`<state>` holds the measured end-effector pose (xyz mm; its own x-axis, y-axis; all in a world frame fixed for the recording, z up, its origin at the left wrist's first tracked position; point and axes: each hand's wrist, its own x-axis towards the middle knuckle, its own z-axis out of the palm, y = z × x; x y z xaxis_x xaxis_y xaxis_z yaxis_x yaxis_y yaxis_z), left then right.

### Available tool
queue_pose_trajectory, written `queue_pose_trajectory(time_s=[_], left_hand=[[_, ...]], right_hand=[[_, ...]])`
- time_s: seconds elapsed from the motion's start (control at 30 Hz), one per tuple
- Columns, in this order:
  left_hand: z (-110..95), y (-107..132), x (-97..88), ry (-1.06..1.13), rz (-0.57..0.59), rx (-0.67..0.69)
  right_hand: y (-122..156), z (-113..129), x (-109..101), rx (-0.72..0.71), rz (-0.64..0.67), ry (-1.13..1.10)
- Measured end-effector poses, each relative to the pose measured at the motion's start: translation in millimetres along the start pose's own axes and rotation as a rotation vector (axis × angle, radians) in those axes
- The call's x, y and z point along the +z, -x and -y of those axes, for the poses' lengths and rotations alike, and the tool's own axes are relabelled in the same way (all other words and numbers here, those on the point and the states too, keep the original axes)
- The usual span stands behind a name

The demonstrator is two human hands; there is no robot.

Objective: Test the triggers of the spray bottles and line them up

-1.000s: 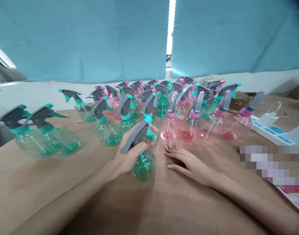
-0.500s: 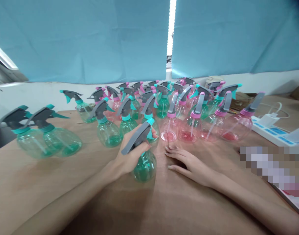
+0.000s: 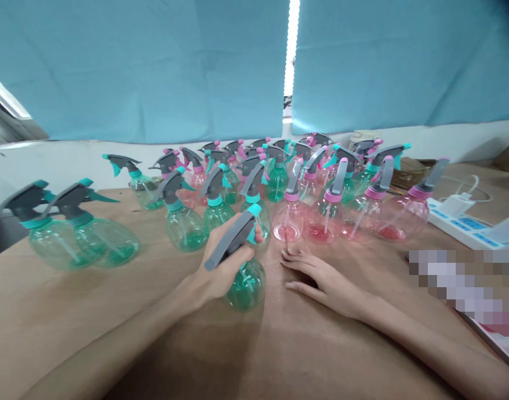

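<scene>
My left hand (image 3: 223, 272) is wrapped around the neck of a green spray bottle (image 3: 246, 289) with a grey and turquoise trigger head. The nozzle points away from me, and some fingers are hidden behind the head. My right hand (image 3: 321, 278) lies on the tabletop with its fingers apart, holding nothing. Just beyond its fingertips stand pink spray bottles, among them one with a pink collar (image 3: 288, 221) and another beside it (image 3: 321, 225). Behind the held bottle are more green ones, such as a green bottle (image 3: 185, 230) at its left.
Two green spray bottles (image 3: 108, 244) stand at the left of the wooden table (image 3: 304, 355). Several more green and pink bottles crowd the back. At the right are a white power strip (image 3: 466, 222) with a charger and cable, and a blurred-out flat object (image 3: 466, 294). Blue cloth (image 3: 154, 66) covers the wall.
The held bottle's trigger head has dipped very slightly, with the left hand still around it. The right hand has stayed in place.
</scene>
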<state>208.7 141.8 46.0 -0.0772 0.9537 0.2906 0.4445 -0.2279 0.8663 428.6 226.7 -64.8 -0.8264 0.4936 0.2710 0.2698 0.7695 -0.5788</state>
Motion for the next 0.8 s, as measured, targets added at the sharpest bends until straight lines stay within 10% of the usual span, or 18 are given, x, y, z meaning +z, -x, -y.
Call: queue_pose_trajectory(time_s=[0.8], left_hand=[[-4.4, -2.6, 0.1, 0.105, 0.068, -0.024]], right_hand=[[0.2, 0.6, -0.3, 0.014, 0.018, 0.025]])
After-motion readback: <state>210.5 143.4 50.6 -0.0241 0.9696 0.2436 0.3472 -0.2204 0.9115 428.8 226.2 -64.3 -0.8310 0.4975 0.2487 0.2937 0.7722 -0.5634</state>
